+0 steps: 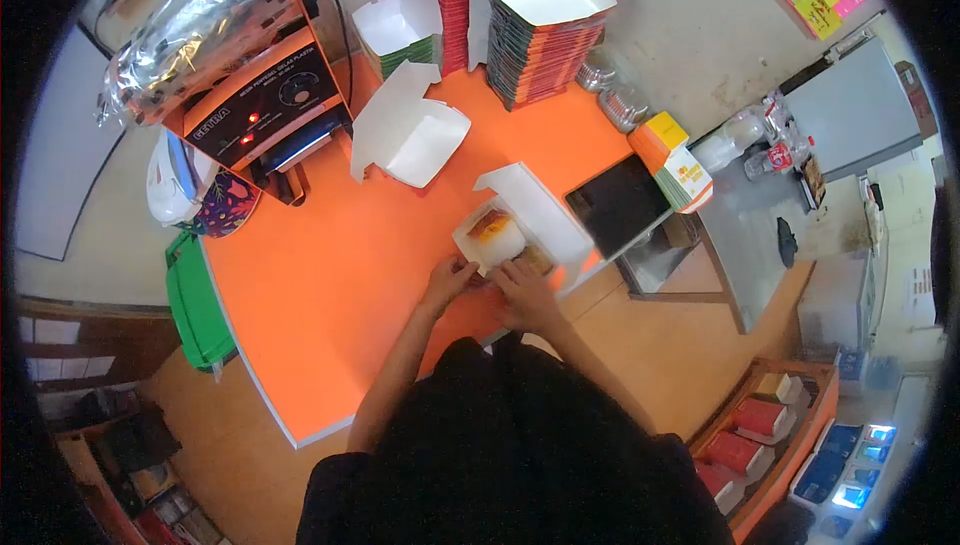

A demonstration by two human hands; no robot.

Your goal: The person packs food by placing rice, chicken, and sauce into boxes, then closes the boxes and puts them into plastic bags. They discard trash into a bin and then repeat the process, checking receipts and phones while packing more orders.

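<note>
Food box [527, 228], white and open with its lid standing up behind, sits near the front edge of the orange counter [330, 285]. What fills it is hard to make out: an orange-topped piece shows, the rest blurs. Both hands meet at its near side, the left hand [450, 278] touching the corner, the right hand [524, 290] resting against the front edge; whether either grips it, I cannot tell. A second empty box [415, 130] lies farther back.
</note>
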